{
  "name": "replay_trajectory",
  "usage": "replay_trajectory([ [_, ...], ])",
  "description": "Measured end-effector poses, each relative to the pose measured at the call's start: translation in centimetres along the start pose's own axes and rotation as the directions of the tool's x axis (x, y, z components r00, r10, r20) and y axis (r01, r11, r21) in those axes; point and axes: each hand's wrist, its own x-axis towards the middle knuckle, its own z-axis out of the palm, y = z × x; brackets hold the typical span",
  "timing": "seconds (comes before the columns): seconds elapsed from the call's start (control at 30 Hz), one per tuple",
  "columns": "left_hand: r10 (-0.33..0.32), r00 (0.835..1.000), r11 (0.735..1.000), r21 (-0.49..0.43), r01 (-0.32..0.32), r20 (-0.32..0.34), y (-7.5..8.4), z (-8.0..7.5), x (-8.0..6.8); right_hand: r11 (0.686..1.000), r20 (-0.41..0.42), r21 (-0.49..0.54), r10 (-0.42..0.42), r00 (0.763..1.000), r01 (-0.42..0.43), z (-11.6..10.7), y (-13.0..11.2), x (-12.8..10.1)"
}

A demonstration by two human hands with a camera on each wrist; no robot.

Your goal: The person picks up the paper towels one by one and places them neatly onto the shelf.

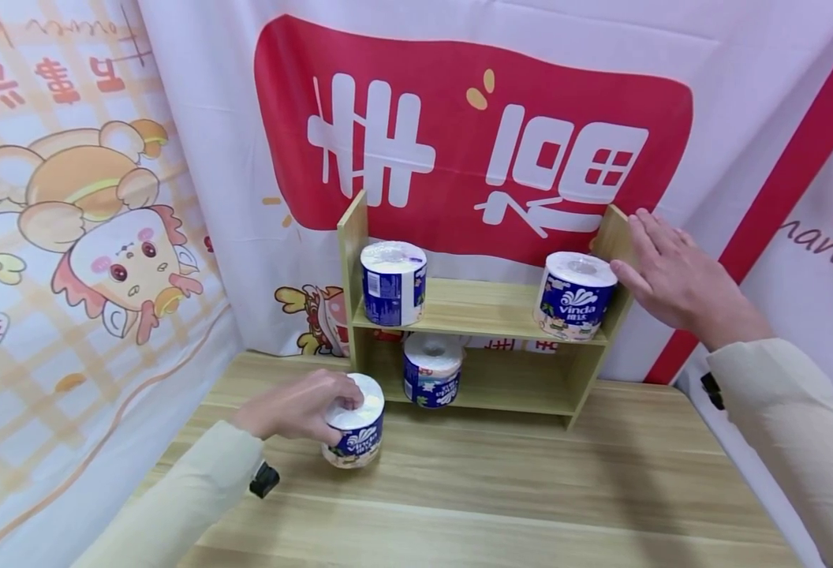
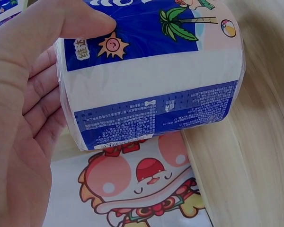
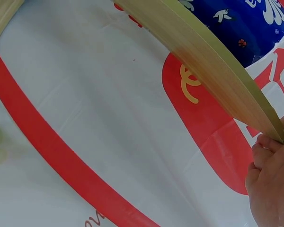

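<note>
My left hand [image 1: 310, 406] grips a toilet roll [image 1: 355, 443] in blue Vinda wrapping, fingers over its top and thumb on the near side. In the left wrist view the thumb presses the roll's printed wrapper [image 2: 151, 85]. A small two-tier wooden shelf [image 1: 487, 304] stands at the table's back. My right hand [image 1: 686, 276] holds the upper end of its right side panel [image 3: 217, 80], fingertips on the panel's outer face in the right wrist view. Close to that hand, another roll [image 1: 577, 304] sits on the upper tier's right end.
On the upper tier's left end is one more roll [image 1: 393, 288]. Another roll [image 1: 433, 375] stands on the lower tier, left of its middle. The wooden tabletop [image 1: 487, 497] extends in front. Printed cloth [image 1: 203, 158] hangs behind and along both sides.
</note>
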Motion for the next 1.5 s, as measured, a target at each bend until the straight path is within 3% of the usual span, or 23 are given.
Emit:
replay_trajectory([
  [0.57, 0.049, 0.999, 0.998, -0.037, -0.048, 0.024, 1.6, 0.6, 1.6, 1.000, 0.009, 0.005, 0.010, 1.000, -0.010, -0.1, 0.0, -0.1],
  [0.93, 0.026, 0.997, 0.999, -0.050, -0.023, 0.071, 3.0, 1.2, 2.8, 1.000, 0.014, 0.018, 0.012, 1.000, -0.012, -0.3, -0.1, 0.0],
  [1.5, 0.057, 0.997, 0.997, -0.049, -0.054, 0.059, 4.8, 1.9, 4.6, 1.000, 0.009, -0.005, 0.011, 1.000, -0.011, -0.2, -0.3, 0.1],
])
